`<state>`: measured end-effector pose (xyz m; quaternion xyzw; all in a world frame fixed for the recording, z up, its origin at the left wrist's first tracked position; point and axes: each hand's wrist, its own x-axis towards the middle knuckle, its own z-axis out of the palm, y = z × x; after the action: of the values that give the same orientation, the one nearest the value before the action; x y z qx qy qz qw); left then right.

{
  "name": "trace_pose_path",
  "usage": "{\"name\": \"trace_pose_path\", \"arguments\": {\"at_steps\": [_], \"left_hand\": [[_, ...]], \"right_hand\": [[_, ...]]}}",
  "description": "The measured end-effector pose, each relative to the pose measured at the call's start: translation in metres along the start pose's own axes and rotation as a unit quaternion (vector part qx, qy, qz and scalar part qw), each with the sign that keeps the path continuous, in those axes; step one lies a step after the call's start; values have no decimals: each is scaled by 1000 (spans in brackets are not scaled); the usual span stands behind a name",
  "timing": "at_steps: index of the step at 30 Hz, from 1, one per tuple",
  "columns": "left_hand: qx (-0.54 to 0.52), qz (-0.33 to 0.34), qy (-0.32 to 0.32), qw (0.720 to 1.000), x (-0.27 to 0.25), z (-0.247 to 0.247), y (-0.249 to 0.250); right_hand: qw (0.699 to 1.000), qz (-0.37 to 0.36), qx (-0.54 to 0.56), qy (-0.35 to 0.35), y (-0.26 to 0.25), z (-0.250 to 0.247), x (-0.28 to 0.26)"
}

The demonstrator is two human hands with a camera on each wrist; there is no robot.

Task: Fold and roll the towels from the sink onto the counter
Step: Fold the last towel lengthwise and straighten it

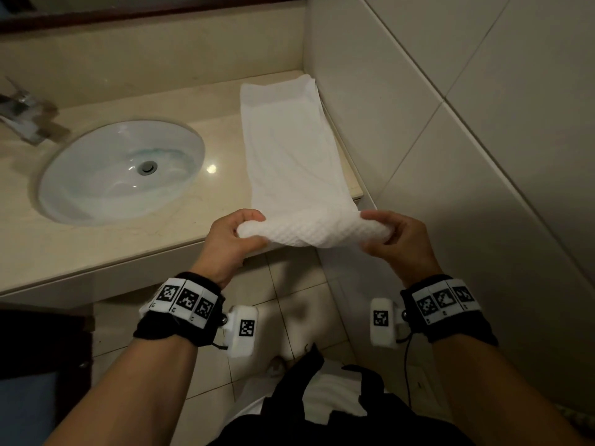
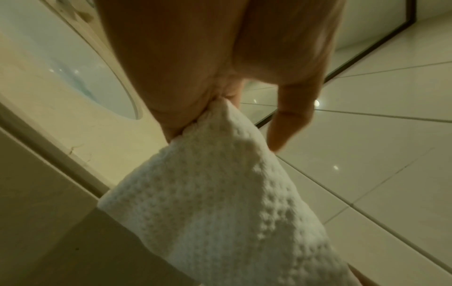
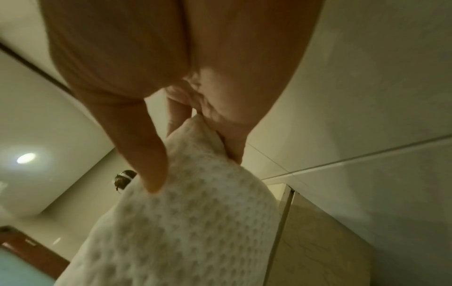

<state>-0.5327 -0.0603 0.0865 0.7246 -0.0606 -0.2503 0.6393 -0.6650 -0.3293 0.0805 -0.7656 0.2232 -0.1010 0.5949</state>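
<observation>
A white waffle-weave towel [image 1: 289,149] lies folded into a long strip on the beige counter [image 1: 106,243], running from the back wall to the front edge beside the right wall. Its near end is curled into a roll lifted just off the front edge. My left hand [image 1: 240,235] pinches the roll's left end, thumb on top. My right hand [image 1: 376,230] pinches the right end. In the left wrist view the towel [image 2: 220,203] is held between thumb and fingers. The right wrist view shows the same pinch on the towel [image 3: 190,222]. The oval sink [image 1: 122,169] holds no towel.
A chrome faucet [image 1: 25,114] stands at the sink's back left. A tiled wall [image 1: 450,123] runs close along the towel's right side. Below the counter lies tiled floor [image 1: 289,300]. A dark wooden frame [image 1: 42,342] is at the lower left.
</observation>
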Motion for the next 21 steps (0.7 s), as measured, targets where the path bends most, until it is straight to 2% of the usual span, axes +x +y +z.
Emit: {"name": "trace_pose_path", "arguments": {"at_steps": [3,5,8,15,21], "left_hand": [[120,31,-43,991,1,-6,-1],[199,53,-23,978,1,-4,1],[240,72,25,968,5,-3,-1],[163,107,32,980,11,-12,4],[-11,63,7,998,8,-17,-9]], "right_hand": [[998,-1,-61,24,-1,4,2],[995,-11,-79,55,-2,8,3],[992,-46,-111,49,-1,11,3],[983,-78,-165,19,-4,8,7],[999,-30,-11,10,-6,13,5]]}}
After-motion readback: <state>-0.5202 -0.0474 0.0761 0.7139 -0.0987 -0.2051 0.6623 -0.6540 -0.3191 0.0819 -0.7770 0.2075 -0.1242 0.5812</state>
